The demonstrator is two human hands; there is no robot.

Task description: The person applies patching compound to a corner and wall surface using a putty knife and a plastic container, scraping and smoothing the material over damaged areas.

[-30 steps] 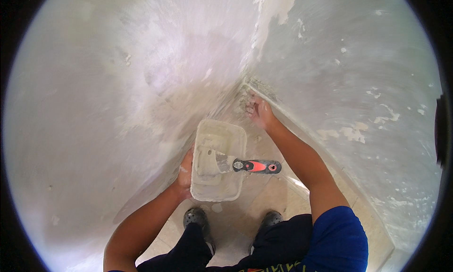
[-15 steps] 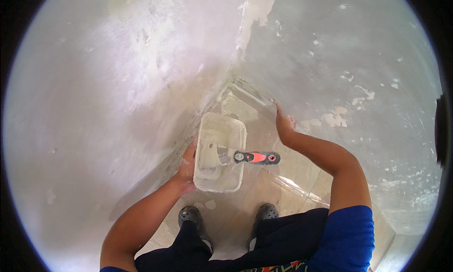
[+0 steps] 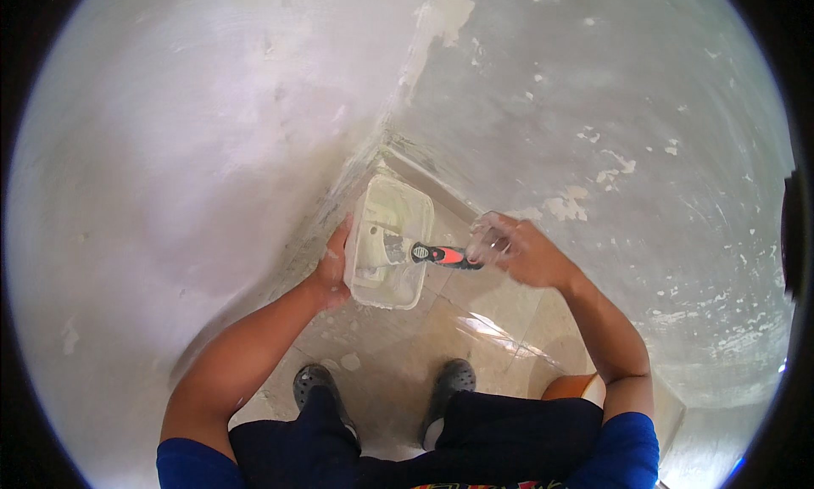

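A pale rectangular plastic tub (image 3: 421, 277), smeared with whitish paste, is held off the floor by my left hand (image 3: 333, 264), closed on its left side. Inside it lies the blade of a putty knife (image 3: 441, 254), with its black and red handle jutting out over the right rim. My right hand (image 3: 517, 250) is at the outer end of that handle, fingers bent and a ring on one of them. The fingertips are smeared by motion and cover the handle's tip, so whether they grip it is unclear.
Two patchy plastered walls, one on the left (image 3: 195, 150) and one on the right (image 3: 627, 90), meet in a corner ahead. Tan floor tiles (image 3: 407, 336) lie below, with light spots. An orange round object (image 3: 570, 387) shows beside my right arm. My dark clogs (image 3: 458, 375) stand below.
My right hand has come from the right wall to the putty knife's handle. The tub has shifted slightly up and left in view. The orange object has come into sight.
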